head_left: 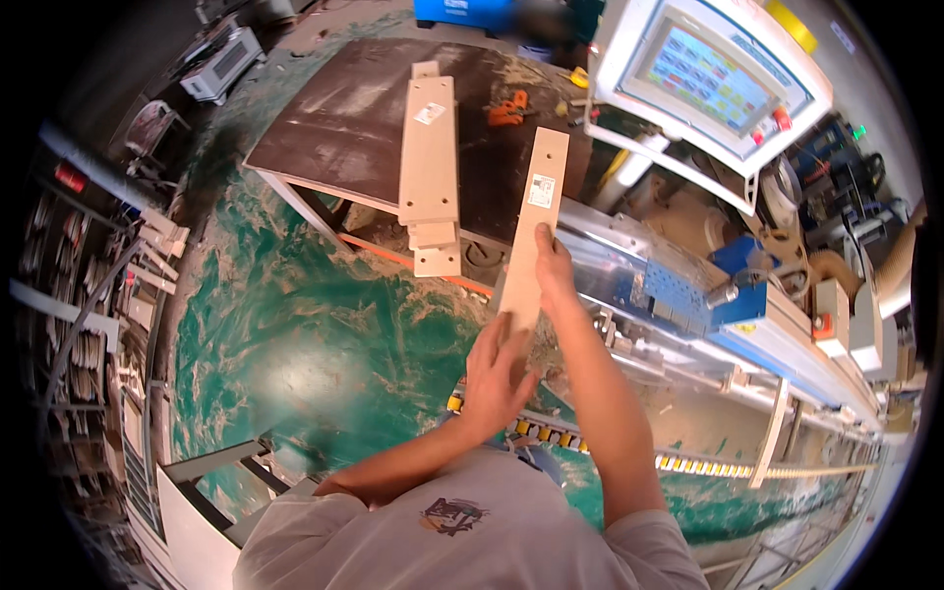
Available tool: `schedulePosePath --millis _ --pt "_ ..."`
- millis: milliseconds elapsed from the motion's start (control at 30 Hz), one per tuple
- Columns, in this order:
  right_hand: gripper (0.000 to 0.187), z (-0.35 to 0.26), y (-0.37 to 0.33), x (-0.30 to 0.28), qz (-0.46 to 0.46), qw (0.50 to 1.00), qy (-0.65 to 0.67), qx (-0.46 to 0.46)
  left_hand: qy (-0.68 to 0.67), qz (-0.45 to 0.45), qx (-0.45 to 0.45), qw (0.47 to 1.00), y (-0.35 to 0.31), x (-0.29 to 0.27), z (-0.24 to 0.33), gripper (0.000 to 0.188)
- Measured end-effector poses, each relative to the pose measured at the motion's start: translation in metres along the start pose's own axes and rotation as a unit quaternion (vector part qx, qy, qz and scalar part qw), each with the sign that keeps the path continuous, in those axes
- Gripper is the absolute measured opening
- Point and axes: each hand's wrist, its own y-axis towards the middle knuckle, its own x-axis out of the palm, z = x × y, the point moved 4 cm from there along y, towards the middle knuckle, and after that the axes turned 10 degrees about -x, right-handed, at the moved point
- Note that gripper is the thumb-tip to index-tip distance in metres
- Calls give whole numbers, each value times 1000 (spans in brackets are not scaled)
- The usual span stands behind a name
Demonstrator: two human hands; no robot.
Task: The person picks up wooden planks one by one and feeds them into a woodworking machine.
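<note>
A long, flat, light-brown board [524, 256] with a white label and a hole near its far end is held tilted in front of me. My right hand [555, 267] grips its right edge around the middle, thumb on the upper face. My left hand [497, 379] lies over the near end, fingers stretched out and touching the board; the end itself is hidden under it. To the left, a stack of similar boards [430, 157] lies on a dark brown table [334, 108], the lower ones jutting out past the table's near edge.
Orange clamp-like tools [507, 108] lie on the table. A machine control panel [703, 79] stands at the upper right above a long metal machine bed [678, 295]. A yellow-and-black cable chain [688, 464] runs nearby. Racks of wood pieces [84, 364] line the left. Dust covers the green floor [295, 334].
</note>
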Motion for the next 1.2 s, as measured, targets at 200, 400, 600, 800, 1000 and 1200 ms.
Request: schedulePosePath --millis 200,400,600,800,1000,1200 --pt "75 43 -57 -129 143 956 -240 -91 -266 -233 -231 906 43 90 -61 58" --pt "72 108 -92 -204 107 978 -176 -17 -314 -436 -333 775 59 216 -66 43" --pt "70 115 -110 -233 195 972 -120 46 -303 -410 -342 790 35 270 -45 34" --pt "66 112 -75 -249 187 976 -110 -7 -275 -361 -359 816 42 293 -46 40" --pt "58 96 -37 -266 145 987 -71 -26 -234 -357 -384 819 46 298 -27 39" --pt "56 100 -33 -265 156 986 -53 -35 -286 -330 -412 800 40 304 -29 35"
